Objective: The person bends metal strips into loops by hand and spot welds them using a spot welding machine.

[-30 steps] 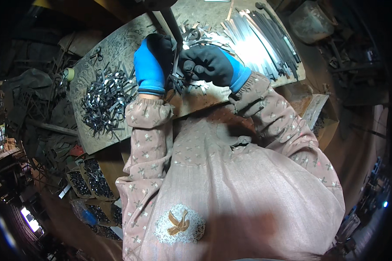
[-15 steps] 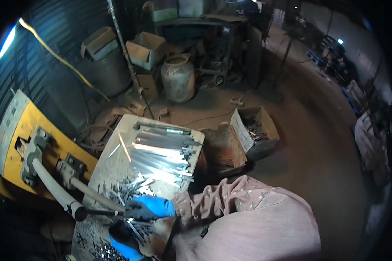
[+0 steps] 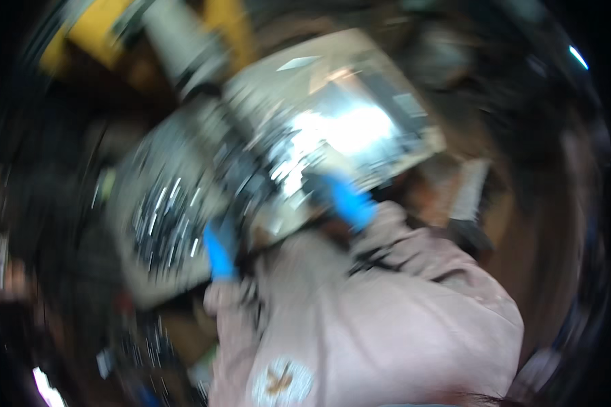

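My left hand [image 3: 220, 244], in a blue glove with a dark palm, is at the near edge of a worktable [image 3: 149, 292]. Just left of it lies a heap of small dark, shiny metal pieces [image 3: 166, 227]. My right hand [image 3: 343, 197], gloved alike, is over the table's near edge, close to a scatter of bright metal strips [image 3: 292, 152]. Farther off lie long flat metal bars [image 3: 363, 129] under strong glare. More dark loose pieces [image 3: 241, 169] sit between my hands, below the machine's arm. Motion smears the fingers of both hands, and whatever they might hold is indistinct.
A yellow machine [image 3: 224, 24] with a thick pale cylindrical arm [image 3: 180, 44] reaches over the table from the far left. A box with a pale flap [image 3: 470, 190] stands beyond the table's right edge. Blurred clutter surrounds the table.
My view has swung down and leftward, blurring everything. My right hand has moved away from the machine's arm to the bright strips; my left hand is now beside the heap of small pieces.
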Motion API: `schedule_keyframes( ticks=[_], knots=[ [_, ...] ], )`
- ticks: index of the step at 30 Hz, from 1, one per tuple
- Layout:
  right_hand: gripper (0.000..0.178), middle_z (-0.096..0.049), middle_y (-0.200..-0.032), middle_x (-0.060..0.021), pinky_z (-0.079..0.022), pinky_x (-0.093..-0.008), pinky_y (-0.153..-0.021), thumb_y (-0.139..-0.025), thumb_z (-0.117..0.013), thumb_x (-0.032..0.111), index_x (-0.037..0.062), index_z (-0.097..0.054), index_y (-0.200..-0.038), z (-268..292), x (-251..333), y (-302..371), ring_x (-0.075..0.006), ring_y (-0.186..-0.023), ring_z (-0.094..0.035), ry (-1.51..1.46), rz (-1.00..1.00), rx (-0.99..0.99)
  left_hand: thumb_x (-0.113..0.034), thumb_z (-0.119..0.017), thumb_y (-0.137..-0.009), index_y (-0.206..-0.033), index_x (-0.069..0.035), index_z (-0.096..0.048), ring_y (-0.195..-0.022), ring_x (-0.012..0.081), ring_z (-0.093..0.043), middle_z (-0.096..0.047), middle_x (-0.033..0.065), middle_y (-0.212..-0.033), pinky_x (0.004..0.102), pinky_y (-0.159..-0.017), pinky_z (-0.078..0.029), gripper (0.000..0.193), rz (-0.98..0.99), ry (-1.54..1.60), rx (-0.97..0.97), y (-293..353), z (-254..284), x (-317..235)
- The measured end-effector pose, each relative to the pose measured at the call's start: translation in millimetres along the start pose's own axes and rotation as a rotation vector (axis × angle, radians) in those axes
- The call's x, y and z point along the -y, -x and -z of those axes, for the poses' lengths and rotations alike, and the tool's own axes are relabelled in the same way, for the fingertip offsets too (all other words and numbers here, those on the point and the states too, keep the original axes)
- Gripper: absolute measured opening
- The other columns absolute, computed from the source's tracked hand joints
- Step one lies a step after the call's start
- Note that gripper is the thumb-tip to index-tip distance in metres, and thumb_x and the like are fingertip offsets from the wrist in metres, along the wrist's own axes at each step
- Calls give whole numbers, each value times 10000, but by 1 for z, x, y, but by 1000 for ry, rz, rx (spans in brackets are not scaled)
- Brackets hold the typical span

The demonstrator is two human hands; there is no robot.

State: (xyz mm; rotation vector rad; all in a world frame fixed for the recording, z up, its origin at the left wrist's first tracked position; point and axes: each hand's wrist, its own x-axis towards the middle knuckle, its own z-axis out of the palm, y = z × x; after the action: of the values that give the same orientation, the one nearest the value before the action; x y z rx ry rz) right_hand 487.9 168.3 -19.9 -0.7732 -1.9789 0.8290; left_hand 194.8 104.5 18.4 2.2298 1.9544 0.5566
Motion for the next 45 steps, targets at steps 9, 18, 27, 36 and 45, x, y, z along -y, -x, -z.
schedule_keyframes(
  ticks=[9,18,27,36,45],
  knots=[
    [352,-640,-1102,-96,-554,-284,-783,-963,-520,75,36,-545,-1313,18,26,-4,-150,-909,-653,-516,-716,129,17,-526,-879,-1238,-2,-602,-742,103,-618,-666,70,-913,235,-600,-495,367,528,578,-545,57,87,109],
    [362,-692,-941,-76,-524,-319,-709,-921,-637,302,40,-641,-1172,53,-15,11,-173,-811,-632,-399,-1021,-204,-220,-501,-1004,-1343,2,-492,-923,217,-653,-625,147,-1186,322,-742,-541,405,951,910,-639,89,32,59],
    [269,-605,-1275,-142,-297,-578,-1051,-808,-665,348,106,-705,-918,47,-50,28,-382,-1201,-493,999,-211,67,-256,-486,-1024,-1368,-31,-474,-890,194,-673,-641,125,-1120,287,-685,-574,411,744,863,-330,92,10,18],
    [574,-546,-1321,-78,-407,-483,-1010,-768,-621,91,177,-550,-1330,70,-6,71,-304,-1198,-509,845,-185,222,-167,-460,-1033,-1385,-13,-471,-915,215,-668,-601,170,-1182,336,-770,-601,385,616,805,-174,94,10,0],
    [511,-568,-1330,-72,-465,-451,-976,-721,-646,123,200,-612,-1225,50,7,76,-278,-1182,-565,630,191,286,-261,-477,-1038,-1348,7,-500,-874,212,-671,-654,164,-1113,314,-731,-550,410,729,1046,-184,58,10,-39]
  ],
)
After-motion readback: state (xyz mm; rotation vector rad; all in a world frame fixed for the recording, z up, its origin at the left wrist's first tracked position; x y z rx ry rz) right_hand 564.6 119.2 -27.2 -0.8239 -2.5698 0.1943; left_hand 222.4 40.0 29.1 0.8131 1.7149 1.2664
